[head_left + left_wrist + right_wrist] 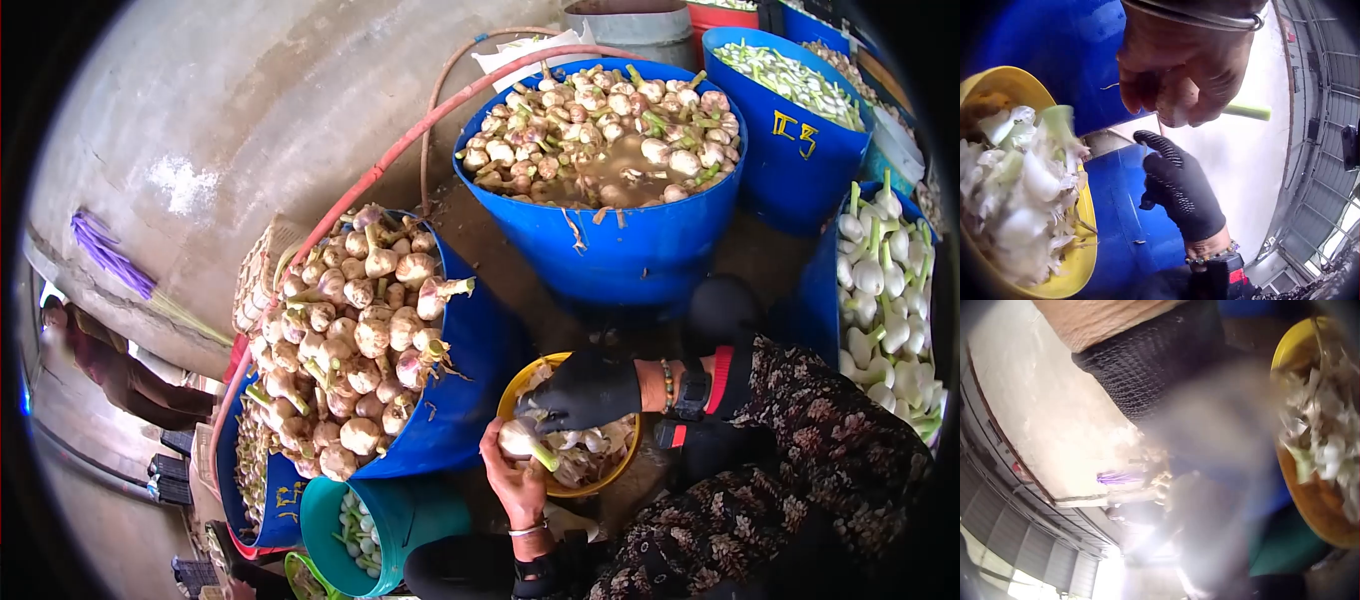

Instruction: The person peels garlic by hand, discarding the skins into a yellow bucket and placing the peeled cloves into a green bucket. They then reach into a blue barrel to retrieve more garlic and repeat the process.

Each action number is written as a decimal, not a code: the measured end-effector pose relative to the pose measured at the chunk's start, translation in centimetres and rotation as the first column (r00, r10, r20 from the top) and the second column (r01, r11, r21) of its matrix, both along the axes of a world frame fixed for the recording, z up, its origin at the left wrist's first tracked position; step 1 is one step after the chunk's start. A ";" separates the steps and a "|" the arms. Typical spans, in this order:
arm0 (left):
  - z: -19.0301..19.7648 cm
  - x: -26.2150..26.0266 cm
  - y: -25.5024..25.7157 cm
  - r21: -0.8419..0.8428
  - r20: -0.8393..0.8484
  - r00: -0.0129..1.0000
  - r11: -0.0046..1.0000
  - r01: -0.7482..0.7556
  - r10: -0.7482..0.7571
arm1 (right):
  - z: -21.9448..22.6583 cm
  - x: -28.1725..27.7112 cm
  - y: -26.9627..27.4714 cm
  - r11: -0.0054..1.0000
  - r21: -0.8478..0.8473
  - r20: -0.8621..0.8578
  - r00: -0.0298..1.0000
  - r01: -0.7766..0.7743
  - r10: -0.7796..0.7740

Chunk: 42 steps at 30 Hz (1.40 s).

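My bare left hand [516,487] grips a white garlic bulb [517,438] by its sides, its short green stem [1246,111] sticking out past the fingers. Beside the bulb is my right hand [585,392] in a black glove, fingers curled; in the left wrist view a slim blade-like piece [1121,135] juts from its fingertips. Both hands are over a yellow tub [1082,269] heaped with pale garlic skins [1022,206] and stem scraps. The right wrist view shows the glove [1147,369] close up, its fingers blurred.
A tilted blue barrel [480,370] of unpeeled garlic [355,340] stands left. Ahead, a blue tub [600,250] holds bulbs in murky water. Cleaned bulbs [885,290] fill a container at right. A teal bucket [425,520] sits near my knee. A red hose [400,145] arches behind.
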State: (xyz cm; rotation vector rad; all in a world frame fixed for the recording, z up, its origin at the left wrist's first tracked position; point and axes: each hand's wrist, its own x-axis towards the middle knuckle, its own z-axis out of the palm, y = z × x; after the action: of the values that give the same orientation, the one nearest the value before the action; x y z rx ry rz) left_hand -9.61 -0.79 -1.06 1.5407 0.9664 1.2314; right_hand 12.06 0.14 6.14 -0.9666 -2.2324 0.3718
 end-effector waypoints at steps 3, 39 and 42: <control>-0.5 0.5 0.2 0.046 0.004 1.000 0.999 0.023 -0.024 | -2.8 -0.8 1.2 0.989 0.142 0.028 0.999 -0.047 0.044; 2.3 1.7 -0.8 -0.294 0.665 0.736 0.950 0.104 0.126 | -1.6 -3.0 -0.7 0.951 -0.309 -0.162 0.984 0.016 -0.069; 2.0 2.6 -0.9 -0.290 0.532 0.830 0.957 -0.009 0.169 | -1.6 -4.1 -0.9 0.925 -0.376 -0.217 0.966 0.050 -0.140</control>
State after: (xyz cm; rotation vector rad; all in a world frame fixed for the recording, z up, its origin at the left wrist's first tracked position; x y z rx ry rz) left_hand -6.99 -1.73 0.95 0.8454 0.7822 1.4316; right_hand 8.00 -0.73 4.51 -1.1499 -1.9217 0.8409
